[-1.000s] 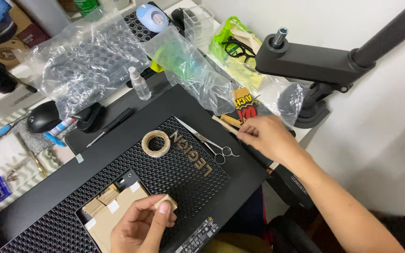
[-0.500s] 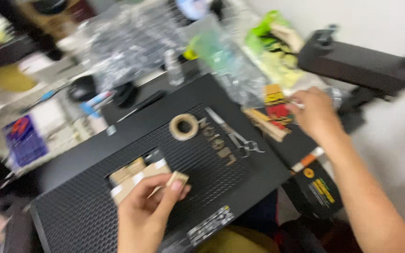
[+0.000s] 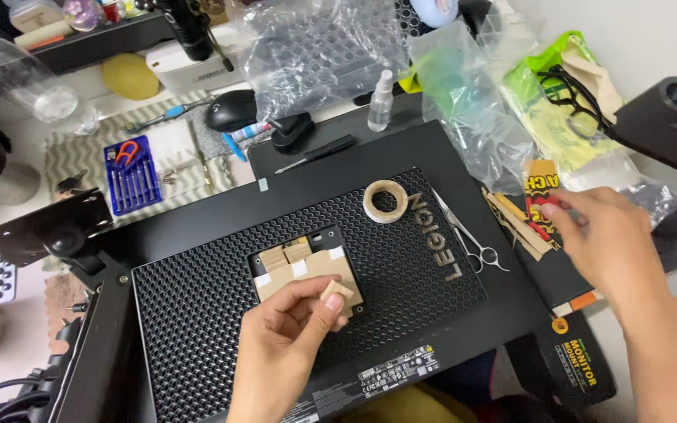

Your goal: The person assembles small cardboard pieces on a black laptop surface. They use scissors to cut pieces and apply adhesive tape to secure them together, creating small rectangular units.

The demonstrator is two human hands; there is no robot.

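Two hands: both the person's own, at work over a black monitor back (image 3: 221, 313) lying face down on the counter (image 3: 9, 204).
Far left: a blue case of small screwdrivers (image 3: 132, 174) lay well apart from the hands, a black mouse (image 3: 230, 110) beyond it.
Left hand (image 3: 284, 352): thumb and forefinger were pinched on a small cardboard piece (image 3: 336, 291), held just above the taped cardboard pad (image 3: 301, 268) in the monitor's square recess.
Handling, as a judgement: the piece looked light, fairly stiff and easy to crush, so a gentle pinch at its edges suited it.
Middle: a tape roll (image 3: 385, 201) sat flat on the mesh, with scissors (image 3: 472, 239) near it.
Right hand (image 3: 609, 239): fingers were curled loosely over cardboard strips (image 3: 520, 225) and a red-and-yellow packet (image 3: 541, 192); whether it gripped anything, I cannot tell.
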